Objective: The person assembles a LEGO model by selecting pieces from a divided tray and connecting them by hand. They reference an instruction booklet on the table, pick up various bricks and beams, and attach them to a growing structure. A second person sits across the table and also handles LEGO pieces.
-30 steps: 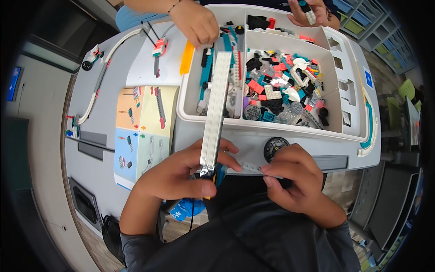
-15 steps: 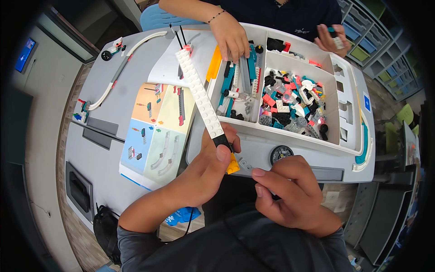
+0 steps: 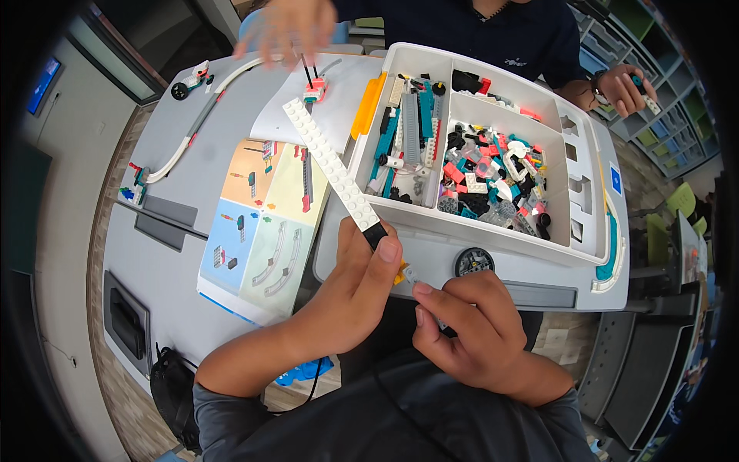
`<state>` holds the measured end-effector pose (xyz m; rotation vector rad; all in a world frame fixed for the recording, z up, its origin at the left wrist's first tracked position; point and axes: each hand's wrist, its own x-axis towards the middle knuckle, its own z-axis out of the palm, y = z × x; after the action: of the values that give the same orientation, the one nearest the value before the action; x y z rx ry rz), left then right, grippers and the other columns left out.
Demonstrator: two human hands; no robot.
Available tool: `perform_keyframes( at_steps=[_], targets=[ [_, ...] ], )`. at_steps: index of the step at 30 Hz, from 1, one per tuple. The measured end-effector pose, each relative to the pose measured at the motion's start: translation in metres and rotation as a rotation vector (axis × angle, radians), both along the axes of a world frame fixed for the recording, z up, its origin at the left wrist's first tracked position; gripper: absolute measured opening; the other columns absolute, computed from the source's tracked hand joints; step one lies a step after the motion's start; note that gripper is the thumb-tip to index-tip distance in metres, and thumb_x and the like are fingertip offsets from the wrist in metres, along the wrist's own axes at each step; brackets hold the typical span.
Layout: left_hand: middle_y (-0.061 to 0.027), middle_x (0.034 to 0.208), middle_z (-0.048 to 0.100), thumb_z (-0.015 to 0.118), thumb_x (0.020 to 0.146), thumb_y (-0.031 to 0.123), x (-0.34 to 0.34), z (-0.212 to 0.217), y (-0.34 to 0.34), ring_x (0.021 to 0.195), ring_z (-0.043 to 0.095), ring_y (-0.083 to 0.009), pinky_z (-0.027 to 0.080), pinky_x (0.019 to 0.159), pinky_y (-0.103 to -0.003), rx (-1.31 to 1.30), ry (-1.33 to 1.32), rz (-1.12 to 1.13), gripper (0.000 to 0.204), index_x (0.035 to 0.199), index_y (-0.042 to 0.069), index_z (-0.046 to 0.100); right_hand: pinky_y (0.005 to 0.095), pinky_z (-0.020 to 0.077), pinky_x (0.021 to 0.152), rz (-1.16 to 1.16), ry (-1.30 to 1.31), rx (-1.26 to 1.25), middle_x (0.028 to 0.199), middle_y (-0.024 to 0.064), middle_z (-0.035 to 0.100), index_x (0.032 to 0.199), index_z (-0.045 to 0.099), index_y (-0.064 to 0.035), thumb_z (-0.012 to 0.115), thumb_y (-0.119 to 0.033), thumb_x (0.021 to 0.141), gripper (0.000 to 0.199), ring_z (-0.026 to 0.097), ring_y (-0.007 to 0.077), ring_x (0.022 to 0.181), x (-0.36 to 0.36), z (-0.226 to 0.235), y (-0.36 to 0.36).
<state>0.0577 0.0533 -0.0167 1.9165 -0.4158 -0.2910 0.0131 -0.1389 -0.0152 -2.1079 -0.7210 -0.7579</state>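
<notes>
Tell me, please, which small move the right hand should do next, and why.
Probably the right hand should press its pale piece gently against the yellow piece: the two look very close, and the left hand holds the white studded beam near its black part. Whether the pieces are already joined, I cannot tell.

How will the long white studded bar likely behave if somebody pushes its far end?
The white bar is probably stiff, jutting out straight, and likely light, being slim and plastic-looking. Gripped near one end, it may swing in the left hand.
</notes>
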Motion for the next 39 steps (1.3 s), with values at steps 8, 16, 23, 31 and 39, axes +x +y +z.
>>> perform_keyframes(
  at_steps=[8, 16, 23, 31, 39],
  targets=[
    [-0.0109, 0.126, 0.041, 0.02, 0.116, 0.053, 0.0, -0.007, -0.002, 0.114, 0.045, -0.0192, 0.041, 0.105, -0.036, -0.022, 0.095, 0.0, 0.055, 0.13, 0.005, 0.041, 0.0316, 0.0513, 0.062, 0.02, 0.171, 0.093, 0.092, 0.0086, 0.063, 0.117, 0.074, -0.0009, 0.081, 0.006, 0.076, 0.042, 0.061, 0.0215, 0.071, 0.001, 0.0, -0.001],
    [-0.0088, 0.123, 0.041, 0.022, 0.115, 0.057, 0.001, -0.012, -0.004, 0.107, 0.049, -0.0175, 0.049, 0.092, -0.035, -0.089, 0.156, 0.008, 0.055, 0.131, 0.008, 0.04, 0.0198, 0.0466, 0.074, 0.198, 0.911, 0.744, 0.098, 0.0013, 0.066, 0.138, 0.061, 0.0, 0.071, 0.0, 0.1, 0.04, 0.059, 0.0052, 0.085, -0.006, -0.003, -0.011],
    [-0.0077, 0.122, 0.042, 0.023, 0.115, 0.056, 0.001, -0.009, -0.004, 0.105, 0.049, -0.0165, 0.05, 0.089, -0.035, -0.081, 0.153, -0.002, 0.052, 0.131, 0.01, 0.04, 0.0221, 0.0472, 0.073, 0.225, 0.81, 0.754, 0.097, 0.0025, 0.066, 0.134, 0.065, -0.0004, 0.073, 0.001, 0.098, 0.037, 0.059, 0.0075, 0.082, -0.006, -0.016, -0.008],
    [-0.0177, 0.121, 0.043, 0.031, 0.115, 0.053, 0.001, -0.014, -0.004, 0.114, 0.043, -0.0288, 0.036, 0.106, -0.041, -0.108, 0.158, 0.022, 0.059, 0.131, -0.003, 0.043, 0.0284, 0.0505, 0.064, 0.019, 0.342, 0.233, 0.083, 0.0058, 0.065, 0.12, 0.073, -0.0005, 0.081, 0.004, 0.079, 0.042, 0.06, 0.016, 0.069, -0.003, -0.01, -0.005],
    [-0.0126, 0.12, 0.042, 0.028, 0.115, 0.052, 0.001, -0.028, -0.006, 0.109, 0.046, -0.0234, 0.044, 0.096, -0.038, -0.057, 0.121, 0.033, 0.052, 0.129, 0.004, 0.042, 0.0274, 0.0465, 0.055, -0.045, 0.191, 0.048, 0.078, 0.0063, 0.066, 0.111, 0.075, 0.0017, 0.082, 0.006, 0.075, 0.037, 0.057, 0.0149, 0.061, 0.0, -0.001, 0.001]
  ],
)
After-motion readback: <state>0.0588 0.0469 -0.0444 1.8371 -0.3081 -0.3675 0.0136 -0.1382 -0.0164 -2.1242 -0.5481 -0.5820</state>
